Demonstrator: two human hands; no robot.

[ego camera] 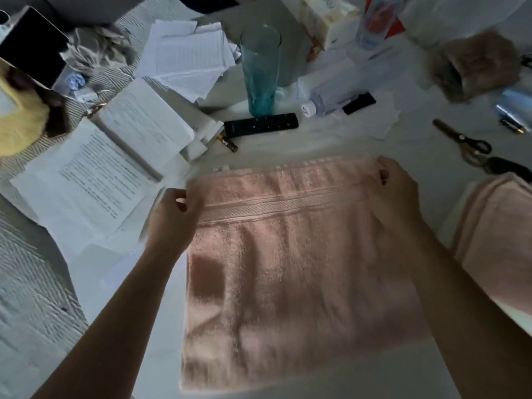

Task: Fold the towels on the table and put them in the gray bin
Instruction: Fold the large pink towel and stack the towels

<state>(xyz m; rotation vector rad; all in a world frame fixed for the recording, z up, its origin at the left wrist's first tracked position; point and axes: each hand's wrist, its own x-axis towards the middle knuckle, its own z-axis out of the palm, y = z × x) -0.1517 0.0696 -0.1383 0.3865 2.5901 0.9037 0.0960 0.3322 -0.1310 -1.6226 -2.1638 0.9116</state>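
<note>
The white table [331,145] carries the work. The pink terry-cloth towel with a woven band near its far edge [288,269] lies flat on it, directly in front of the person, and serves as the landmark here. A second pink towel, draped in soft folds [495,254], lies just right of the landmark towel. Loose white printed paper sheets [100,180] spread to its left. A tall teal drinking glass [260,73] stands beyond its far edge, with a black rectangular remote control [260,124] between the glass and the towel. Metal scissors with dark handles [463,141] lie beyond its far right corner. The gray bin is not in view.

Step in hand, as judged: squaring the far edge before the next fold. Procedure: keep both far corners level, draw the edge taut so the woven band runs straight, then bring the corners over in one motion and align edge to edge. Keep the cloth clear of the paper sheets and the remote control.

The left hand [172,211] sits at the far left corner of the towel, fingers curled, thumb and forefinger close together; blur prevents confirming that cloth is pinched. The right hand [394,188] rests on the far right corner, fingers bent over the edge, apparently gripping it.
</note>
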